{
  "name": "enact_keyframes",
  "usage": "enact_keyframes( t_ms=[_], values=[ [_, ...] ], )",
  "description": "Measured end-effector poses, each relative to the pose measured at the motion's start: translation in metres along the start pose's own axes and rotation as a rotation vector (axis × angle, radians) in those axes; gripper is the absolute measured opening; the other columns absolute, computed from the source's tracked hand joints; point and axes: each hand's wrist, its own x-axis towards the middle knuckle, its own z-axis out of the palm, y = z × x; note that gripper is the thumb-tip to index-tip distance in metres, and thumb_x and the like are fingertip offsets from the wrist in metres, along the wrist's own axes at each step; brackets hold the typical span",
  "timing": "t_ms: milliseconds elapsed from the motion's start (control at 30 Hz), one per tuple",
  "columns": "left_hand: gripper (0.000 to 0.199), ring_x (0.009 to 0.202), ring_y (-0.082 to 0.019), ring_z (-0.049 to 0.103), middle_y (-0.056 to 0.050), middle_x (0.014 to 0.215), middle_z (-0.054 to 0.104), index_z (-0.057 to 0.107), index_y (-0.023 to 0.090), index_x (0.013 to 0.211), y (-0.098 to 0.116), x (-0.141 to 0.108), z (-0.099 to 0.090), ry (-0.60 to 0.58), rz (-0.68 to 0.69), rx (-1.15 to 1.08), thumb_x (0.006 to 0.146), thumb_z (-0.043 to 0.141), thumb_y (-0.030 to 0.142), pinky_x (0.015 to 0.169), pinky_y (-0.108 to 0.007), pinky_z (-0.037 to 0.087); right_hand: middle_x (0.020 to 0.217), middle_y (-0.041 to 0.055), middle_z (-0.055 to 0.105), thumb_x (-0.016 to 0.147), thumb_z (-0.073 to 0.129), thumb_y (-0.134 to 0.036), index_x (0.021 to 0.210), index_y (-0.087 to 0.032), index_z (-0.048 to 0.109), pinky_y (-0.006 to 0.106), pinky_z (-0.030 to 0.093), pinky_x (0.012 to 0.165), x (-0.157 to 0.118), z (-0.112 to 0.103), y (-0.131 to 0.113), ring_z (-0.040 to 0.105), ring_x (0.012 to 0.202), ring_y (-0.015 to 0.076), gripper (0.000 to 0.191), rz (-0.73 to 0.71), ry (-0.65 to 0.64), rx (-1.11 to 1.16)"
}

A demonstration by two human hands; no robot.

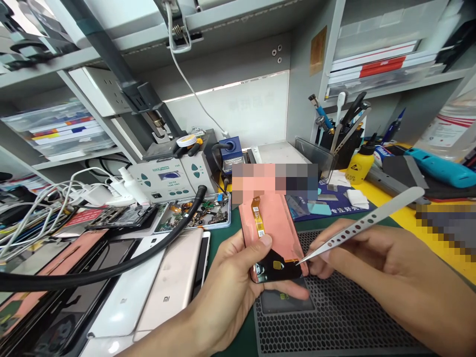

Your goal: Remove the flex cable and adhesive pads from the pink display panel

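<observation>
My left hand (238, 263) grips a phone screen panel (277, 223), thumb on its back and fingers beneath. The panel's back is copper-pink with a black lower end, and a gold flex cable (257, 218) runs down it. My right hand (357, 258) pinches perforated metal tweezers (357, 225). Their tips point down-left at the panel's black lower end, by a thin orange strip; whether they touch it I cannot tell. The panel is held tilted above a black honeycomb mat (320, 322). Blurred blocks cover the panel's upper end.
Several phones lie on the left, among them a white phone (128, 285) and a pale gold phone (171, 282). A thick black hose (148, 253) crosses over them from the rework station (169, 176). A parts tray (197, 215) stands behind; a yellow bottle (360, 162) is at right.
</observation>
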Motion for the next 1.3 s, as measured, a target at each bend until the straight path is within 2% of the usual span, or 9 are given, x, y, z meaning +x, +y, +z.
enact_keyframes(
  t_ms=[267,433,633,867,1000,1300],
  values=[
    [0.026,0.086,-0.025,0.071,-0.020,0.105,0.073,0.068,0.004,0.110,-0.0006,0.0008,0.0000,0.002,-0.009,0.024,0.099,0.054,0.023,0.069,-0.038,0.065,0.078,0.0069,0.076,0.093,0.062,-0.058,0.079,-0.022,0.076,0.033,0.060,0.064,0.0031,-0.0007,-0.0064,0.073,0.073,0.0256,0.041,-0.023,-0.030,-0.052],
    [0.026,0.081,-0.023,0.072,-0.020,0.102,0.074,0.068,0.005,0.108,-0.0001,0.0016,0.0000,0.022,-0.033,-0.010,0.100,0.053,0.025,0.068,-0.034,0.065,0.075,0.0053,0.075,0.092,0.066,-0.055,0.084,-0.022,0.076,0.032,0.061,0.067,0.0042,0.0004,-0.0086,0.073,0.071,0.0231,0.035,-0.039,-0.018,0.009],
    [0.026,0.084,-0.024,0.072,-0.020,0.106,0.074,0.069,0.006,0.110,0.0014,0.0000,0.0010,0.028,-0.038,-0.002,0.100,0.054,0.025,0.067,-0.034,0.065,0.075,0.0043,0.074,0.093,0.067,-0.052,0.083,-0.021,0.075,0.030,0.060,0.068,0.0000,0.0003,-0.0076,0.072,0.073,0.0215,0.033,-0.026,-0.031,0.036],
    [0.025,0.086,-0.024,0.071,-0.018,0.103,0.074,0.069,0.007,0.109,0.0012,-0.0001,-0.0002,0.032,-0.026,0.009,0.099,0.055,0.025,0.067,-0.035,0.066,0.076,0.0038,0.072,0.091,0.070,-0.053,0.084,-0.021,0.075,0.030,0.059,0.071,0.0028,0.0007,-0.0090,0.071,0.074,0.0208,0.033,-0.007,-0.052,0.050],
    [0.025,0.084,-0.024,0.071,-0.018,0.102,0.075,0.070,0.006,0.108,0.0012,0.0007,-0.0002,0.040,-0.027,0.000,0.099,0.055,0.024,0.068,-0.036,0.067,0.077,0.0033,0.072,0.094,0.066,-0.051,0.085,-0.022,0.074,0.029,0.059,0.072,0.0018,0.0002,-0.0085,0.071,0.074,0.0198,0.032,-0.012,-0.048,0.056],
    [0.028,0.086,-0.025,0.072,-0.021,0.105,0.075,0.069,0.004,0.113,0.0013,0.0008,-0.0016,0.049,-0.037,0.007,0.099,0.054,0.024,0.070,-0.039,0.067,0.073,0.0020,0.073,0.092,0.069,-0.049,0.083,-0.022,0.074,0.026,0.058,0.069,0.0003,-0.0007,-0.0071,0.071,0.071,0.0182,0.029,-0.061,-0.064,0.067]
  ],
)
